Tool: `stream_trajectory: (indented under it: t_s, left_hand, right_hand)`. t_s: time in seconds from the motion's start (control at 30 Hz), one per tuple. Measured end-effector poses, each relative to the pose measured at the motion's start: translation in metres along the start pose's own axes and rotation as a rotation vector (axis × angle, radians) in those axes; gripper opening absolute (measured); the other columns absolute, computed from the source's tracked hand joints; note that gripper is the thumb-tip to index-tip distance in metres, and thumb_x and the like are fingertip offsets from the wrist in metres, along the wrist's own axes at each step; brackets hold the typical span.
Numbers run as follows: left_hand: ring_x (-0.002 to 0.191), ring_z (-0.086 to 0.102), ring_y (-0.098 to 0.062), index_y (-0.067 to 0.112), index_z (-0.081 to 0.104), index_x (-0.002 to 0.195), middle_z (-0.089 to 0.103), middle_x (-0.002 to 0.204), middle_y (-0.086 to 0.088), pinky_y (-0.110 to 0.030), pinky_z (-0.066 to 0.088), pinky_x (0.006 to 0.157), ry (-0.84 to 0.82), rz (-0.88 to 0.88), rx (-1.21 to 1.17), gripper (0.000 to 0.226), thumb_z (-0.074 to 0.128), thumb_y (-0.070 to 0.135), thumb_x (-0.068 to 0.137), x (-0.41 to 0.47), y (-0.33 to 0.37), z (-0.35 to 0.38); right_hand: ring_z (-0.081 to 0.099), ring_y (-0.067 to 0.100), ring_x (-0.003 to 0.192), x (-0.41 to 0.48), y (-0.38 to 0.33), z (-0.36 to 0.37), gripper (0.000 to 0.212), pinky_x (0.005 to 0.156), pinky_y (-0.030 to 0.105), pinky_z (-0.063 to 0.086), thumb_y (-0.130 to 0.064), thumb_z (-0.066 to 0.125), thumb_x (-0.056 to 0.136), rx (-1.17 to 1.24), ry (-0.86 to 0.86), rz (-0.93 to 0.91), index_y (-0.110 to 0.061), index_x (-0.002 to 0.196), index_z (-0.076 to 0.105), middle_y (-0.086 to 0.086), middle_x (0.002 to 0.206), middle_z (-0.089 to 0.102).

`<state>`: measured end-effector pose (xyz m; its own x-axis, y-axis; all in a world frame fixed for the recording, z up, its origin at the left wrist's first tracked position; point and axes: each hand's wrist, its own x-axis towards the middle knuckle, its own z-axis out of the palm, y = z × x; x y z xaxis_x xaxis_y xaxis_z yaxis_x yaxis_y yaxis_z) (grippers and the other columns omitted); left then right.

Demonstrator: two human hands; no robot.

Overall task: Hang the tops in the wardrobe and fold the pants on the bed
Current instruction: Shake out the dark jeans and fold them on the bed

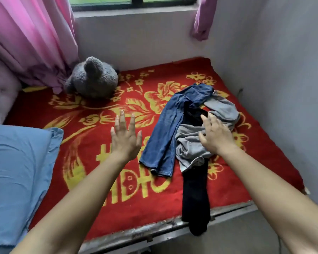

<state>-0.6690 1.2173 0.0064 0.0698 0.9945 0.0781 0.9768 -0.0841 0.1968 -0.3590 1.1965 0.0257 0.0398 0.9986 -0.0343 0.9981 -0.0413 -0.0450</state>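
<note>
Two bare hands are out over the bed, both palm-down. The right hand sits on the crumpled grey garment with its fingers loose and a bit spread. No cloth looks bunched in it, so it reads as relaxed and holding nothing. The left hand is flat too, fingers fanned wide, over bare blanket just left of the clothes and touching none of them.

The pile is on the right half of the bed, closer to the right edge. The jeans lie stretched out on a diagonal, with the waistband up toward the far right corner and the hems pointing back toward the near edge and slightly left. The grey garment is just a wad with no real direction, lying over the right side of the jeans and over the black pants. The black pants run pretty much straight front to back. Their top end is buried under the grey stuff, and the leg end hangs off the near edge past the metal bed frame.

The red blanket has yellow flowers plus big yellow block letters toward the near edge. The left forearm covers part of them, so they can't be read properly.

Further out, a blue pillow lies at the near left corner. A grey plush toy sits at the far edge beside a pink curtain.
</note>
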Motion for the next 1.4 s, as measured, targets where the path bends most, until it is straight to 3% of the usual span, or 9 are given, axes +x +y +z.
stream_trajectory:
  t_s: [0.5, 0.63, 0.73, 0.83, 1.0, 1.17, 1.27, 1.33, 1.4]
  left_hand:
    - [0.15, -0.004, -0.033, 0.013, 0.007, 0.157, -0.006, 0.164, -0.013, -0.048, 0.013, 0.118, -0.402, -0.706, -0.325, 0.074, 0.043, 0.044, 0.1, 0.045, -0.032, 0.34]
    - [0.149, 0.008, -0.03, 0.006, 0.012, 0.155, 0.013, 0.162, -0.014, -0.045, 0.016, 0.117, -0.353, -0.679, -0.305, 0.077, 0.043, 0.048, 0.099, 0.067, -0.039, 0.398]
    - [0.136, 0.035, -0.034, 0.008, 0.031, 0.148, 0.044, 0.144, -0.015, -0.048, 0.031, 0.107, -0.276, -0.601, -0.209, 0.069, 0.047, 0.051, 0.097, 0.081, -0.035, 0.419]
    - [0.113, 0.054, -0.039, 0.01, 0.057, 0.119, 0.06, 0.119, -0.018, -0.045, 0.044, 0.089, -0.239, -0.478, -0.1, 0.039, 0.045, 0.041, 0.1, 0.087, -0.038, 0.425]
    - [0.095, 0.058, -0.04, 0.012, 0.059, 0.102, 0.06, 0.104, -0.018, -0.041, 0.037, 0.068, -0.18, -0.487, -0.093, 0.027, 0.044, 0.033, 0.098, 0.061, -0.073, 0.402]
    - [0.106, 0.063, -0.04, 0.011, 0.064, 0.11, 0.065, 0.114, -0.019, -0.043, 0.049, 0.083, -0.471, -0.62, 0.145, 0.026, 0.05, 0.023, 0.093, -0.019, -0.132, 0.381]
    - [0.115, 0.061, -0.035, 0.01, 0.064, 0.119, 0.065, 0.123, -0.016, -0.041, 0.046, 0.093, -0.805, -0.7, 0.302, 0.034, 0.056, 0.026, 0.09, -0.054, -0.153, 0.372]
    - [0.122, 0.056, -0.033, 0.011, 0.061, 0.124, 0.06, 0.13, -0.014, -0.041, 0.043, 0.096, -0.915, -0.757, 0.335, 0.042, 0.06, 0.028, 0.085, -0.06, -0.161, 0.366]
    - [0.125, 0.051, -0.034, 0.011, 0.057, 0.126, 0.056, 0.131, -0.015, -0.044, 0.043, 0.099, -0.871, -0.757, 0.304, 0.048, 0.064, 0.025, 0.081, -0.057, -0.164, 0.364]
  right_hand:
    - [0.049, 0.031, 0.132, 0.084, -0.01, 0.354, 0.049, 0.104, 0.041, 0.041, -0.035, 0.051, 0.098, 0.437, -0.606, 0.188, -0.013, 0.141, 0.049, 0.014, 0.141, 0.054]
    - [0.051, 0.029, 0.129, 0.083, -0.015, 0.409, 0.052, 0.102, 0.042, 0.044, -0.047, 0.047, 0.098, 0.488, -0.582, 0.267, -0.015, 0.139, 0.05, 0.008, 0.134, 0.061]
    - [0.058, 0.029, 0.121, 0.094, -0.022, 0.426, 0.05, 0.092, 0.038, 0.044, -0.06, 0.043, 0.095, 0.483, -0.512, 0.386, -0.024, 0.124, 0.061, 0.004, 0.122, 0.069]
    - [0.06, 0.032, 0.113, 0.099, -0.036, 0.43, 0.037, 0.082, 0.037, 0.039, -0.053, 0.042, 0.099, 0.525, -0.441, 0.399, -0.024, 0.106, 0.064, 0.005, 0.113, 0.07]
    - [0.06, 0.039, 0.099, 0.08, -0.087, 0.426, 0.031, 0.074, 0.039, 0.037, -0.039, 0.041, 0.104, 0.724, -0.45, 0.369, -0.019, 0.082, 0.05, 0.017, 0.1, 0.068]
    - [0.062, 0.036, 0.105, 0.029, -0.138, 0.425, 0.027, 0.086, 0.039, 0.046, -0.035, 0.041, 0.105, 0.569, -0.882, 0.062, -0.021, 0.086, 0.054, 0.018, 0.11, 0.069]
    - [0.066, 0.032, 0.09, 0.007, -0.149, 0.424, 0.03, 0.071, 0.03, 0.048, -0.028, 0.041, 0.106, 0.437, -1.294, -0.179, -0.015, 0.09, 0.063, 0.019, 0.103, 0.072]
    - [0.062, 0.024, 0.066, 0.002, -0.146, 0.421, 0.026, 0.058, 0.026, 0.046, -0.027, 0.05, 0.103, 0.491, -1.464, -0.109, -0.011, 0.086, 0.062, 0.01, 0.082, 0.069]
    - [0.057, 0.018, 0.059, 0.011, -0.135, 0.422, 0.019, 0.055, 0.025, 0.042, -0.028, 0.063, 0.096, 0.567, -1.447, 0.031, -0.013, 0.086, 0.062, 0.004, 0.074, 0.061]
